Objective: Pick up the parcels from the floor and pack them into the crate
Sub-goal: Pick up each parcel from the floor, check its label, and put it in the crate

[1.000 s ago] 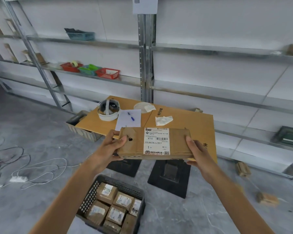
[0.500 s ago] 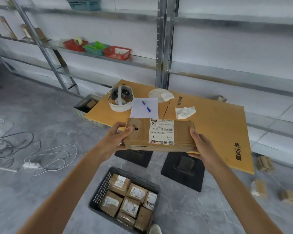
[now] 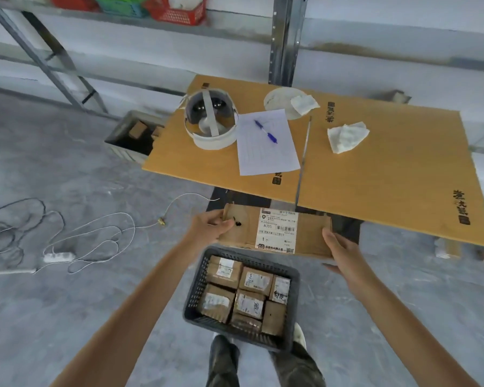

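A person holds a flat parcel (image 3: 277, 231) level between both hands, just below the middle of the frame; the left hand (image 3: 210, 225) grasps its left end, thumb on top beside a small dark hole in the cardboard; the right hand (image 3: 340, 248) clasps the right end, palm against the edge and fingers curling underneath; a white shipping label faces up on the parcel. Directly below it in the frame, on the grey floor, stands the dark mesh crate (image 3: 195, 289), filled with packed parcels (image 3: 255, 280) lying side by side, labels upward; the flat parcel hangs above the crate's far rim, not touching it. Beyond, in the upper right, a tabletop (image 3: 389, 185) of brown cardboard sheets carries a white headset (image 3: 210, 121), a sheet of paper (image 3: 268, 155) with a blue pen (image 3: 266, 131) on it, and a crumpled tissue (image 3: 347, 136); white cables (image 3: 101, 233) trail over the floor at the left; a second crate (image 3: 123, 135) sits half under the tabletop's left edge.
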`<state>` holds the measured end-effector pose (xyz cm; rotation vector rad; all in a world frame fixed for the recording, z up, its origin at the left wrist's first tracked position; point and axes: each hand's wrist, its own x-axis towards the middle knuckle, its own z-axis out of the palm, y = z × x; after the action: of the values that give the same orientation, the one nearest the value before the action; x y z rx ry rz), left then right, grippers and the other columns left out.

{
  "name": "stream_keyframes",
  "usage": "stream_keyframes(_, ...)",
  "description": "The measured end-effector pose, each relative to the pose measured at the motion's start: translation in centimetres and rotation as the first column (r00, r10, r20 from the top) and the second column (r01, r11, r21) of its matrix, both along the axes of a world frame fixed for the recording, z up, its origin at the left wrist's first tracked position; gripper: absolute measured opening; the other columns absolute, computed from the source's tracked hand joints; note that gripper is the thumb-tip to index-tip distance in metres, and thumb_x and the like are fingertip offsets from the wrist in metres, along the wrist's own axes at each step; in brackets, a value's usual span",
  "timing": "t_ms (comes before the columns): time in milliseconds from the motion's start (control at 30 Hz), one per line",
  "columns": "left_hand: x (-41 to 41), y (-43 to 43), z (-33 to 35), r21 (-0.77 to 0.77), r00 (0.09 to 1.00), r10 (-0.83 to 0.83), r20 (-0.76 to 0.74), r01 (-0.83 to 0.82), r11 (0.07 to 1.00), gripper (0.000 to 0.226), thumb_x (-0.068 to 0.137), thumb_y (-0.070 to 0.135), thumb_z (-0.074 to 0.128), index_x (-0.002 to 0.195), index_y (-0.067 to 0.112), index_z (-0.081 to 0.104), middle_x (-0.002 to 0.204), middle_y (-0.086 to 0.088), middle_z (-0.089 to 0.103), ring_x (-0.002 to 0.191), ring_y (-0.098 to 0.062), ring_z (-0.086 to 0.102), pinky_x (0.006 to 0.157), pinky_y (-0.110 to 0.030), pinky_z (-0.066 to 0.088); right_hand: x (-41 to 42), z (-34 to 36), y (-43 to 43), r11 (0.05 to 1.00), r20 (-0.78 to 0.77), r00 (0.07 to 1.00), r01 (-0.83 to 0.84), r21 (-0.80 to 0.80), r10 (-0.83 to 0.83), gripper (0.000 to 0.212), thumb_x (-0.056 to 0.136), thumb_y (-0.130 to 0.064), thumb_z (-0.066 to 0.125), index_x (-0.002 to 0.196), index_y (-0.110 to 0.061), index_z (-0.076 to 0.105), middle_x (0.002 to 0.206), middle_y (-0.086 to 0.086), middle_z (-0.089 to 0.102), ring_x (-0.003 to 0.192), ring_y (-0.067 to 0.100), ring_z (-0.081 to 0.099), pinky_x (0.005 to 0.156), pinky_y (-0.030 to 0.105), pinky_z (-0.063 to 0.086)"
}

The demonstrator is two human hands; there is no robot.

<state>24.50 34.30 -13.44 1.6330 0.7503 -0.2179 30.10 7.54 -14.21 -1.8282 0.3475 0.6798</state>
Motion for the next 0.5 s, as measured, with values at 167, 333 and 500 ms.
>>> stream_keyframes(167, -0.6, 2.3, -9.6, 0.059, 0.979, -0.133, -0.152, 0.144, 0.988, 0.034, 0.088, 0.008, 0.059, 0.122, 0.011, 0.059, 0.111, -0.002, 0.063, 0.093, -0.019, 0.061, 0.082, -0.031, 0.054, -3.5, -8.7, 3.8, 0.987, -0.086, 0.990, 0.104, -0.126, -0.115, 0.039, 0.099, -0.033, 0.042, 0.126, -0.007, 0.051, 0.110, 0.009, 0.055, 0.099, 0.023, 0.053, 0.089, 0.041, 0.049)
stream_keyframes(333, -4.2, 0.6, -21.6, -0.021, 0.901, -0.248, -0.356, 0.257, 0.966, 0.058, 0.085, 0.004, 0.048, 0.140, 0.020, 0.035, 0.103, 0.000, 0.060, 0.065, -0.010, 0.053, 0.050, -0.018, 0.043, -7.4, -20.8, 5.7, 0.955, -0.230, 0.959, 0.100, -0.279, -0.168, 0.033, 0.095, -0.030, 0.051, 0.118, -0.011, 0.036, 0.121, 0.016, 0.052, 0.103, 0.028, 0.053, 0.094, 0.048, 0.048)
stream_keyframes(500, -4.1, -0.4, -34.8, -0.100, 0.901, -0.200, -0.385, 0.174, 0.980, 0.071, 0.092, 0.016, 0.049, 0.148, 0.037, 0.009, 0.136, -0.005, 0.042, 0.080, -0.016, 0.060, 0.067, -0.035, 0.054, -7.6, -33.4, 7.5, 0.928, -0.326, 0.914, 0.118, -0.352, -0.240, 0.048, 0.093, -0.029, 0.055, 0.125, -0.005, 0.030, 0.123, 0.019, 0.052, 0.108, 0.034, 0.054, 0.089, 0.041, 0.046)
